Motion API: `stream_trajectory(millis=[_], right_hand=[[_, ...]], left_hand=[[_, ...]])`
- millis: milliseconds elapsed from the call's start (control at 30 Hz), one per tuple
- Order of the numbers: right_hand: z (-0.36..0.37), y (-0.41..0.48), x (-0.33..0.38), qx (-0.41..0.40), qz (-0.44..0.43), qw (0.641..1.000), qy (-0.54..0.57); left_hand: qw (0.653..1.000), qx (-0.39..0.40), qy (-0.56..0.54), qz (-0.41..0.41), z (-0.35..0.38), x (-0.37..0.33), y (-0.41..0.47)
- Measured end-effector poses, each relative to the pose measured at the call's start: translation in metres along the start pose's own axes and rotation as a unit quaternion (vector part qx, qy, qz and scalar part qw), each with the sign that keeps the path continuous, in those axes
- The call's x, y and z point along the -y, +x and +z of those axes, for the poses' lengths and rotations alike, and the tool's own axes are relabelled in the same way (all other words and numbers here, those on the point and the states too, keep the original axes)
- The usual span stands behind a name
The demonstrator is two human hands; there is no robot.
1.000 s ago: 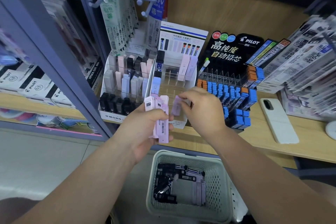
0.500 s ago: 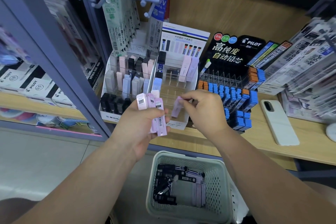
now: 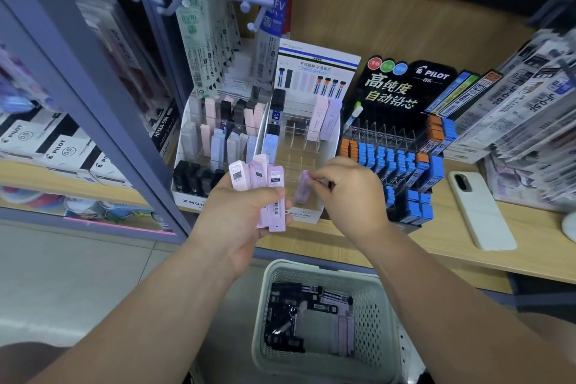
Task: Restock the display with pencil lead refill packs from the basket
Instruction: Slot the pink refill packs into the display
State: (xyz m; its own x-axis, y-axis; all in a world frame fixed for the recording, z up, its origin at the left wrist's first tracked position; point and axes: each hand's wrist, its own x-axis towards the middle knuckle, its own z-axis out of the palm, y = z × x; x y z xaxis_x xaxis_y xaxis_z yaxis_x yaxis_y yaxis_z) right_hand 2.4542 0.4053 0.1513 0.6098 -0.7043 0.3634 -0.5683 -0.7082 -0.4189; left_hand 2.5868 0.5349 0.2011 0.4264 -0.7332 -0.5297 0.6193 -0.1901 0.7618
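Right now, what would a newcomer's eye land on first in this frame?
The two hands mid-frame: the left hand grips a fan of pink packs, and the right hand pinches one lilac pack by the empty slots of the display. Right of them, the Pilot rack of blue packs stands out; below, a basket holds more packs.

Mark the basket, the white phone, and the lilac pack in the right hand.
basket (image 3: 380, 321), head view, right inner wall
white phone (image 3: 481, 212), head view, middle of back
lilac pack (image 3: 301, 194), head view, lower half
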Motion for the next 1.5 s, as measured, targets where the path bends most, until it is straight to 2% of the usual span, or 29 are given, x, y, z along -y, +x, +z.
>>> stream_trajectory(millis=[167, 233, 267, 300, 367, 433, 500, 633, 767, 867, 1067, 1167, 1300, 1500], right_hand=[[0.001, -0.004, 0.004, -0.024, -0.004, 0.999, -0.048], [-0.009, -0.002, 0.014, -0.032, 0.016, 0.999, 0.019], [-0.017, 0.001, 0.022, -0.021, 0.053, 0.994, 0.095], [-0.025, 0.004, 0.029, 0.005, 0.108, 0.976, 0.187], [-0.04, 0.008, 0.042, 0.084, 0.209, 0.916, 0.332], [-0.048, 0.009, 0.048, 0.144, 0.245, 0.886, 0.368], [-0.051, 0.008, 0.049, 0.17, 0.261, 0.874, 0.372], [-0.058, 0.009, 0.038, 0.179, 0.323, 0.82, 0.437], [-0.066, 0.012, 0.028, 0.162, 0.364, 0.78, 0.483], [-0.075, 0.016, 0.021, 0.156, 0.368, 0.8, 0.448], [-0.068, 0.015, 0.017, 0.18, 0.26, 0.911, 0.266], [-0.062, 0.015, 0.018, 0.202, 0.186, 0.948, 0.164], [-0.055, 0.015, 0.015, 0.209, 0.097, 0.971, 0.065], [-0.046, 0.014, 0.009, 0.166, 0.064, 0.984, -0.019]], left_hand=[[0.999, 0.033, 0.029, -0.002, 0.0, 0.002, 0.0], [0.998, 0.043, 0.037, 0.004, 0.001, 0.002, 0.0], [0.998, 0.049, 0.045, 0.009, 0.001, 0.002, 0.0], [0.997, 0.054, 0.056, 0.015, 0.002, 0.002, 0.0], [0.995, 0.063, 0.078, 0.029, 0.005, 0.002, -0.002], [0.993, 0.068, 0.085, 0.035, 0.007, 0.003, -0.003], [0.992, 0.074, 0.091, 0.034, 0.009, 0.005, -0.004], [0.991, 0.093, 0.093, 0.031, 0.011, 0.007, -0.004], [0.995, 0.03, 0.091, 0.03, 0.008, 0.008, 0.0], [0.995, -0.017, 0.096, 0.018, 0.004, 0.007, 0.004], [0.996, -0.013, 0.08, -0.025, 0.001, 0.003, 0.002], [0.997, -0.009, 0.071, -0.031, 0.001, 0.001, 0.0], [0.997, -0.033, 0.043, -0.049, 0.0, -0.003, 0.0], [0.998, -0.013, 0.022, -0.057, 0.001, -0.002, -0.002]])
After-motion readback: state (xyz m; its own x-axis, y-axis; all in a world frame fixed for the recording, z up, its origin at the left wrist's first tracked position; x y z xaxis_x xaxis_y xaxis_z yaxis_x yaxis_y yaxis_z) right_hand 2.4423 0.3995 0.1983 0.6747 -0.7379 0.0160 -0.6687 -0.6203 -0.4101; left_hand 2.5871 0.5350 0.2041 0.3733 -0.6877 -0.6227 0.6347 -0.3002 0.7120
